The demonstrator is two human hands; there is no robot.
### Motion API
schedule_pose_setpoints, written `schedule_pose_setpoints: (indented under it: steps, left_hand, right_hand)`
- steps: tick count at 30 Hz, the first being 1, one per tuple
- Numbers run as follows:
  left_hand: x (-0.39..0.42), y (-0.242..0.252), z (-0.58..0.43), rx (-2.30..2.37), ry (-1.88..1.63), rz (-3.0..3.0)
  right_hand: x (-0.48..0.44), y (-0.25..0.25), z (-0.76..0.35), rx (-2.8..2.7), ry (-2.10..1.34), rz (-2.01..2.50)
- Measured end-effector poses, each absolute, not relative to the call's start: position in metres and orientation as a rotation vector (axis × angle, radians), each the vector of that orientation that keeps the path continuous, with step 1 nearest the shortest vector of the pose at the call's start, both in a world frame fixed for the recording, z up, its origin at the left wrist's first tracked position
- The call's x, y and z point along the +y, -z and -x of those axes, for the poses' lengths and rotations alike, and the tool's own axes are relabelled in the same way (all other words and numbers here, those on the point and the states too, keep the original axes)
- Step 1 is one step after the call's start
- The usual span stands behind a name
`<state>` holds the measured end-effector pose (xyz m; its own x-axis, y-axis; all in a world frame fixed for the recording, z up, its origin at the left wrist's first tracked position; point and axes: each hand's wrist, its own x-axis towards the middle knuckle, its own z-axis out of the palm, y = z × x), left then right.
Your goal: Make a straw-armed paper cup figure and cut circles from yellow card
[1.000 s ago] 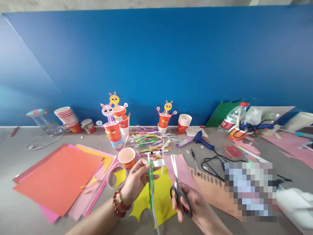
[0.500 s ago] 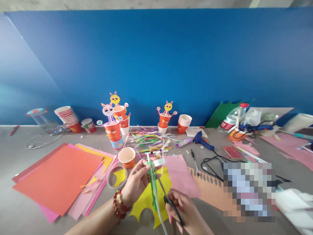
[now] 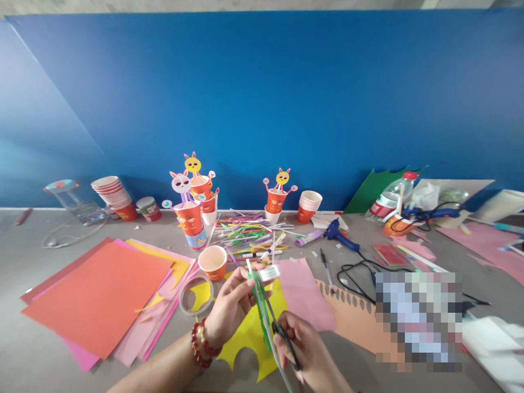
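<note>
My left hand [image 3: 231, 308], with a red bead bracelet on the wrist, pinches a thin bundle of green and white straws [image 3: 264, 316] that slants down toward me. My right hand [image 3: 305, 352] is wrapped round the black handles of scissors [image 3: 278, 327], whose blades lie against the straws just below my left fingers. Both hands hover over a yellow cut paper shape [image 3: 249, 338] and a pink sheet [image 3: 301, 292] on the grey table.
Orange and pink paper sheets [image 3: 98, 297] lie at the left, a tape ring [image 3: 195, 295] and an orange cup [image 3: 212, 262] near my left hand. Loose coloured straws [image 3: 249, 232], decorated cups [image 3: 190, 210], a blue glue gun [image 3: 338, 234] with cables, and a bottle [image 3: 388, 199] stand behind.
My right hand swung the scissors from upright at the right of the straws to lie against them, blades closing in. My left hand kept its hold.
</note>
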<state>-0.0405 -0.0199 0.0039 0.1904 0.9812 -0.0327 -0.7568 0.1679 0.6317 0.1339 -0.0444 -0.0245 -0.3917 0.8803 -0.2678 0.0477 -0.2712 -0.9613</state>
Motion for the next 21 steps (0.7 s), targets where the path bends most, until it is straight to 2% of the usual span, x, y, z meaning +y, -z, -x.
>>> schedule_pose_setpoints:
  steps: [5, 21]
  left_hand:
    - [-0.019, -0.003, 0.04, 0.494, -1.311, -0.544]
    - [-0.018, -0.003, 0.039, 0.517, -1.324, -0.548]
  right_hand:
    - [-0.044, 0.032, -0.133, -1.356, -1.696, 1.132]
    - [-0.047, 0.015, -0.143, -1.431, -1.695, 1.208]
